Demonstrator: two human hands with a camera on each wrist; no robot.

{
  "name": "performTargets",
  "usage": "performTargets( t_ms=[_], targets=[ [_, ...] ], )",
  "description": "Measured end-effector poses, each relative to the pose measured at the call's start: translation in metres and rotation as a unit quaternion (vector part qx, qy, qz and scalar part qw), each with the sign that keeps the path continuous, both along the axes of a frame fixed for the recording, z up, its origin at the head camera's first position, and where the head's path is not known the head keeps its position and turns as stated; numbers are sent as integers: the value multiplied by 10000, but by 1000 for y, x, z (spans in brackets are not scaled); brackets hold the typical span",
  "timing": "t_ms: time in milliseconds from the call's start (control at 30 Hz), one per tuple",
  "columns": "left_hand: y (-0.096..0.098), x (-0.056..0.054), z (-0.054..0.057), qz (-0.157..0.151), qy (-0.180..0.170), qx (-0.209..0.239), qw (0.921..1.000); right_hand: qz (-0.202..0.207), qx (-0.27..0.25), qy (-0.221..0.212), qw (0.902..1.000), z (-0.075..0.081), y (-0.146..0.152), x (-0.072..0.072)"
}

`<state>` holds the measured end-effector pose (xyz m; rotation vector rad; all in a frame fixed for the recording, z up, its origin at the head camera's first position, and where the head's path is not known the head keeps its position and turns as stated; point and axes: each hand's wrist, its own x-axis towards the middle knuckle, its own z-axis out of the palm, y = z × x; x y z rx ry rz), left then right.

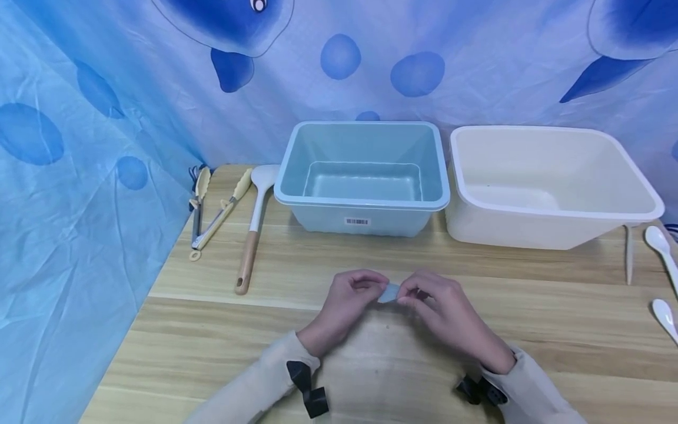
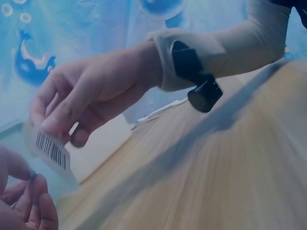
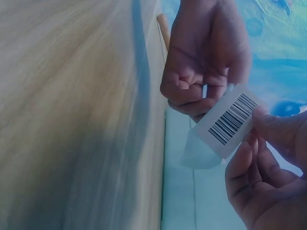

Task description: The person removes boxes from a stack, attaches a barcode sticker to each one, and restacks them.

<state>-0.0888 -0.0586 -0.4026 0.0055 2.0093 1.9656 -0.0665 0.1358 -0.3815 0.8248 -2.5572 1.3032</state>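
I find the barcode label (image 3: pixel 228 122) between the two grips, neither hand nearer. The right hand (image 1: pixel 445 309) pinches its near edge with thumb and fingers, and the left hand (image 1: pixel 348 301) appears to pinch the side facing it. In the right wrist view, I record the long axis running aslant across the right grip's front.

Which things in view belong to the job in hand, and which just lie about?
Job in hand, apparently:
White rectangular barcode label, pinched by the left hand and right hand

Just lying about, it seems:
Pale-blue rectangular plastic bin; its barcode sticker may relate
White rectangular plastic bin
Cream-and-grey tongs
White, brown-handled spoon
Two all-white spoons
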Motion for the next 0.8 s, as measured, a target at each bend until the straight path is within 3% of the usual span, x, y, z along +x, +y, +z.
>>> performTargets(
  t_ms=[167,367,500,600,667,733,800],
  targets=[
    [-4,-7,-8,69,154,-226,9996,5,-73,34,10000,0,2,3],
    [-10,-14,-14,35,949,-935,9911,-35,-70,77,9999,2,5,3],
    [-11,-15,-15,-169,1799,-1696,9688,-87,-132,37,9999,1,7,1],
    [-11,-14,-13,-352,2331,-2386,9421,-134,-166,-20,9998,-1,9,-1],
    [-11,-12,-10,-440,2471,-2703,9295,-187,-155,-59,9997,-1,10,-2],
    [-11,-10,-5,-457,2572,-2883,9212,-269,-134,-111,9995,-1,11,-2],
    [-10,-9,2,-464,2671,-2849,9194,-374,-104,-135,9992,-1,12,-3]
  ],
)
